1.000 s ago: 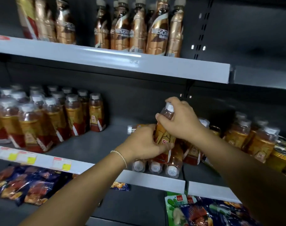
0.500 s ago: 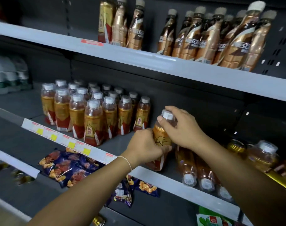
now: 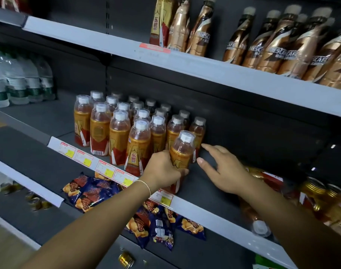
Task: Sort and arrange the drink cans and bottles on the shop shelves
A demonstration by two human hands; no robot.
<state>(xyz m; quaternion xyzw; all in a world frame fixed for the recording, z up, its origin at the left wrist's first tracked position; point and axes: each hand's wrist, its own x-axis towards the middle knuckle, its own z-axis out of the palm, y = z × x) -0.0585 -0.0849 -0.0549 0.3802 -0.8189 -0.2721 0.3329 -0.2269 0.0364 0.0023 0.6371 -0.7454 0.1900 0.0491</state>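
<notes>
With the left hand (image 3: 161, 169) wrapped round the orange bottle (image 3: 182, 152) at centre frame and the right hand (image 3: 222, 171) spread empty beside it, set it upright flush against the bottle block (image 3: 127, 125).

**A:** Is the orange bottle (image 3: 182, 152) in your left hand (image 3: 161, 171) straight?

**B:** Yep, you've got it upright, clear domed cap, gold-and-red label, at the front right corner of the standing bunch (image 3: 119, 133), just beside it. Off to your right, lying bottles (image 3: 253, 216) of the same kind point their caps toward you.
</notes>
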